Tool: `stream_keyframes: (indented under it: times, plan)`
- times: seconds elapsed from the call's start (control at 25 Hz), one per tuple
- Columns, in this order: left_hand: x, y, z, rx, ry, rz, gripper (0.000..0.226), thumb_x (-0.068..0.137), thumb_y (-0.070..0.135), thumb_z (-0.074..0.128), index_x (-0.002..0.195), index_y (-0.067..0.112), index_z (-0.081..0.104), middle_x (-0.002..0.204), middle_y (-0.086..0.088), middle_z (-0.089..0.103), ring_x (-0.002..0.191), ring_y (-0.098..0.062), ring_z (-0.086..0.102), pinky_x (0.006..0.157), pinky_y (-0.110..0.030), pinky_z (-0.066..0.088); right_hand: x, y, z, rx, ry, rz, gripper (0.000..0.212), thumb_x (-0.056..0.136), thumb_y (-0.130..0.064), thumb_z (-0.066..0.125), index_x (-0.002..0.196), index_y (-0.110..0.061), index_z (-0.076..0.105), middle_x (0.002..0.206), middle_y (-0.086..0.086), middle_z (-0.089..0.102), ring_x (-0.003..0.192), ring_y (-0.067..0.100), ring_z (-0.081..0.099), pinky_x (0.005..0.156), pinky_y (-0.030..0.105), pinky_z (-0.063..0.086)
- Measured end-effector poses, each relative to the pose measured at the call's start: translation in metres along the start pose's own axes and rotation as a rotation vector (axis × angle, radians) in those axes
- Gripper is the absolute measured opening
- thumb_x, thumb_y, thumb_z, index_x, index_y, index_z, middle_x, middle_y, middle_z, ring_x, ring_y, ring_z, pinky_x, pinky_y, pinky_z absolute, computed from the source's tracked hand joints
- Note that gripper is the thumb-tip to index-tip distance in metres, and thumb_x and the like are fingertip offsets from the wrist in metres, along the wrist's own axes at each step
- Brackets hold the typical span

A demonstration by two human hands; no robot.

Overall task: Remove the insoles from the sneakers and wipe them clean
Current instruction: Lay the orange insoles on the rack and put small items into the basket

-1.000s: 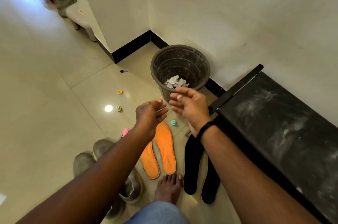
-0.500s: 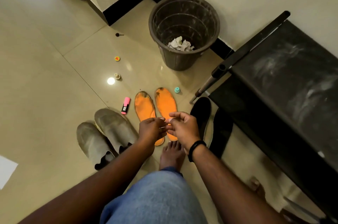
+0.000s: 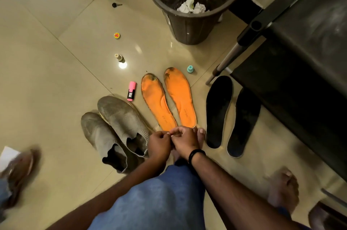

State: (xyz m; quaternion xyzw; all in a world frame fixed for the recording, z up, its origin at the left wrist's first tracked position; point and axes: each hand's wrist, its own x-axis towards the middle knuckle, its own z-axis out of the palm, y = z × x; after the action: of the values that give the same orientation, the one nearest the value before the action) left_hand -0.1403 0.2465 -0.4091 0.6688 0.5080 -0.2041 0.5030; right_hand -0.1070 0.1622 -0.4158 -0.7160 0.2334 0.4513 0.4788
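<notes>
Fingertips of my left hand (image 3: 159, 142) and right hand (image 3: 185, 140) meet low over my foot, both curled as if pinching something tiny between them; what it is, or whether anything is there, I cannot tell. Orange insoles (image 3: 168, 98) lie side by side on the floor just ahead of my knuckles, dirt showing at their toe ends. Black insoles (image 3: 231, 113) lie to their right, beside the bench (image 3: 300, 61). Sneakers (image 3: 116, 128) stand to the left, apparently emptied. Used wipes sit in the bin (image 3: 187, 23). Risk, I judge: with no fresh wipe in view and my foot touching the orange heels, I could scuff or smear them, or mix up wiped and unwiped pairs.
</notes>
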Motion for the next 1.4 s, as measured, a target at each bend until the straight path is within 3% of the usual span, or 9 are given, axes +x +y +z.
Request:
stream_keyframes:
  times: [0.16,0.32,0.72,0.88,1.0,1.12,1.2,1.28,1.4]
  plan:
    - [0.011,0.003,0.005,0.045,0.063,0.025,0.013,0.094,0.02,0.064,0.102,0.016,0.073,0.098,-0.004,0.075,0.093,-0.021,0.07,0.089,-0.047,0.057,0.014,0.001,-0.005,-0.351,0.284,-0.078,0.006,0.083,-0.038,0.062,0.087,-0.034,0.062,0.102,-0.009,0.067,0.106,0.014,0.059,0.107,0.037,0.038]
    - [0.029,0.009,0.021,0.159,0.115,-0.016,0.065,0.089,0.031,0.07,0.142,0.005,0.044,0.133,-0.014,0.058,0.119,-0.029,0.057,0.1,-0.044,0.05,0.03,-0.004,-0.016,-0.428,0.438,-0.11,0.045,0.089,-0.032,0.061,0.132,-0.023,0.05,0.137,0.003,0.041,0.124,0.026,0.047,0.101,0.042,0.046]
    - [0.055,0.018,0.046,0.409,0.189,-0.069,0.077,0.083,0.023,0.077,0.137,0.008,0.024,0.127,-0.021,0.05,0.11,-0.04,0.058,0.078,-0.042,0.047,0.053,-0.01,-0.026,-0.582,0.355,-0.052,0.071,0.081,-0.022,0.074,0.14,-0.016,0.034,0.14,0.015,0.042,0.128,0.035,0.044,0.1,0.047,0.047]
    - [0.067,0.008,0.043,0.283,0.131,0.004,0.061,0.079,0.036,0.077,0.121,0.008,0.042,0.11,-0.014,0.062,0.094,-0.033,0.063,0.065,-0.035,0.049,0.056,-0.012,-0.023,-0.631,0.339,-0.058,0.063,0.082,-0.024,0.073,0.137,-0.018,0.041,0.137,0.011,0.048,0.128,0.034,0.045,0.101,0.049,0.046]
    - [0.066,0.008,0.033,0.121,0.053,-0.011,0.026,0.08,0.028,0.071,0.095,0.009,0.062,0.096,-0.014,0.069,0.08,-0.029,0.065,0.054,-0.026,0.044,0.056,-0.014,-0.021,-0.407,0.331,-0.052,0.019,0.082,-0.016,0.062,0.099,-0.024,0.058,0.116,0.009,0.058,0.1,0.029,0.056,0.088,0.044,0.051]
    - [0.053,0.015,0.02,-0.106,0.082,-0.042,0.004,0.083,0.01,0.06,0.084,0.009,0.056,0.088,-0.015,0.065,0.081,-0.033,0.067,0.051,-0.029,0.048,0.051,-0.016,-0.022,-0.188,0.314,-0.051,0.021,0.073,-0.003,0.048,0.063,-0.018,0.038,0.079,0.005,0.05,0.069,0.025,0.043,0.059,0.032,0.035]
    - [0.035,0.029,0.011,-0.253,0.068,-0.012,0.008,0.085,0.002,0.057,0.08,0.008,0.056,0.083,-0.014,0.062,0.082,-0.034,0.067,0.056,-0.032,0.055,0.039,-0.024,-0.029,-0.085,0.301,-0.054,0.017,0.071,0.001,0.047,0.067,-0.015,0.049,0.071,0.002,0.048,0.068,0.025,0.044,0.054,0.03,0.034]
    - [0.012,0.045,0.002,-0.3,0.072,0.049,0.017,0.084,-0.006,0.054,0.078,0.008,0.06,0.081,-0.011,0.065,0.083,-0.034,0.067,0.065,-0.035,0.06,0.022,-0.035,-0.038,0.037,0.263,-0.062,0.035,0.075,0.003,0.052,0.098,-0.018,0.069,0.088,-0.004,0.06,0.083,0.021,0.059,0.068,0.031,0.053]
    - [-0.032,0.08,-0.019,-0.321,0.053,0.141,0.024,0.085,-0.009,0.051,0.082,0.01,0.065,0.085,-0.011,0.068,0.08,-0.033,0.068,0.062,-0.031,0.061,-0.018,-0.064,-0.051,0.233,0.189,-0.073,0.051,0.08,0.009,0.056,0.126,-0.012,0.064,0.112,0.005,0.068,0.093,0.024,0.068,0.072,0.038,0.061]
